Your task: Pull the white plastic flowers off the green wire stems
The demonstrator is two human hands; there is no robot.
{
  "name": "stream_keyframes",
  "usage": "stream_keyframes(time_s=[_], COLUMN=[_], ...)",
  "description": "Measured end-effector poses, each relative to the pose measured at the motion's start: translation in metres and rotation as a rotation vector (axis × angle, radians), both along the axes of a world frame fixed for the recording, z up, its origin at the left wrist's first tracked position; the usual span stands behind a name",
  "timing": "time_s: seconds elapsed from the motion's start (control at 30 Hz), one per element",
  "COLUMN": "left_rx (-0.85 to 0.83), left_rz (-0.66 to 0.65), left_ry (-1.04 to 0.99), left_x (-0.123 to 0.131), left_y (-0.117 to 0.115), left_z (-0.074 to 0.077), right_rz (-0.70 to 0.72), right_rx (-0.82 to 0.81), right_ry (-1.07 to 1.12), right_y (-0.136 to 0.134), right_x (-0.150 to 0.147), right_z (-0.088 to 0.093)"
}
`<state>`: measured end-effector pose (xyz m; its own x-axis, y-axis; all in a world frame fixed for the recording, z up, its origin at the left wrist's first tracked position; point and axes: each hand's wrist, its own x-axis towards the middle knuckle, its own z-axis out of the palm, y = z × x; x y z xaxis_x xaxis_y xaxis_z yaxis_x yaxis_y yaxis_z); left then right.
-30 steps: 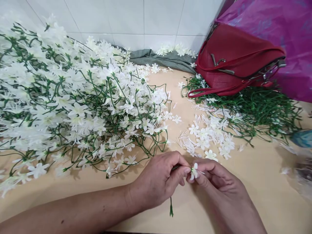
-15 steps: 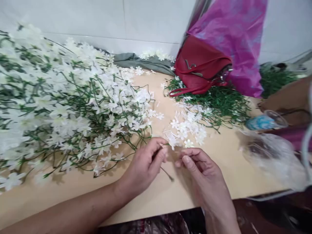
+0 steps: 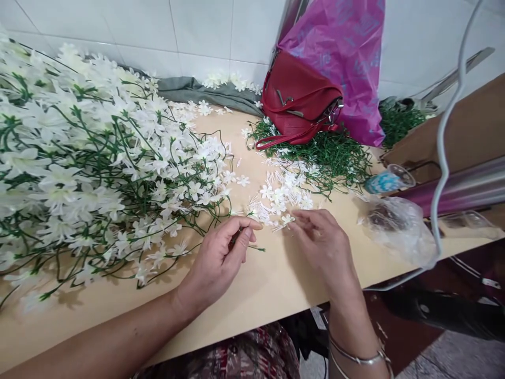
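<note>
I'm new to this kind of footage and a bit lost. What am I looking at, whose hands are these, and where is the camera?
There is no machine here. A person works bare-handed, and the single camera sits on their head, looking forward and down. The left hand pinches a thin green stem. The right hand touches a small pile of loose white blossoms; whether it grips one is unclear. On the tan table lie a big heap of white flowers on stems, a pile of bare green stems, a red handbag and a clear plastic bag.
</note>
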<state>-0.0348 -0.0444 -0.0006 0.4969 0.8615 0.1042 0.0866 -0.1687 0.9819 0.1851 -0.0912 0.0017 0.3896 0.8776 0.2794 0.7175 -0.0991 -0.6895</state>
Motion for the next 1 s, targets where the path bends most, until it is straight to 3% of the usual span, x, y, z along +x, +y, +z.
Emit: stream_keyframes(time_s=[0.1, 0.2, 0.4, 0.63, 0.77, 0.87, 0.93, 1.0], left_rx=[0.001, 0.017, 0.043, 0.068, 0.045, 0.016, 0.019, 0.02], left_rz=[0.024, 0.036, 0.041, 0.032, 0.054, 0.074, 0.072, 0.066], left_ry=[0.038, 0.076, 0.101, 0.118, 0.099, 0.083, 0.087, 0.086], left_x=[0.0, -0.001, -0.001, 0.0, 0.001, 0.002, 0.003, 0.003], left_y=[0.0, 0.0, 0.001, 0.001, 0.001, 0.001, 0.002, 0.002], left_z=[0.002, 0.002, 0.002, 0.002, 0.001, 0.002, 0.002, 0.002], right_rz=[0.025, -0.022, 0.071, 0.084, -0.046, -0.257, -0.31, -0.171], right_rx=[-0.054, -0.008, -0.06, -0.064, 0.017, 0.148, 0.235, 0.291], right_ry=[-0.089, -0.143, -0.119, -0.142, -0.042, 0.285, 0.506, 0.522], right_y=[0.009, 0.01, 0.003, 0.005, 0.0, -0.002, 0.008, 0.03], right_x=[-0.003, 0.001, 0.01, 0.005, 0.007, 0.02, 0.025, 0.017], right_z=[0.0, -0.002, -0.007, -0.001, -0.009, -0.015, 0.001, 0.043])
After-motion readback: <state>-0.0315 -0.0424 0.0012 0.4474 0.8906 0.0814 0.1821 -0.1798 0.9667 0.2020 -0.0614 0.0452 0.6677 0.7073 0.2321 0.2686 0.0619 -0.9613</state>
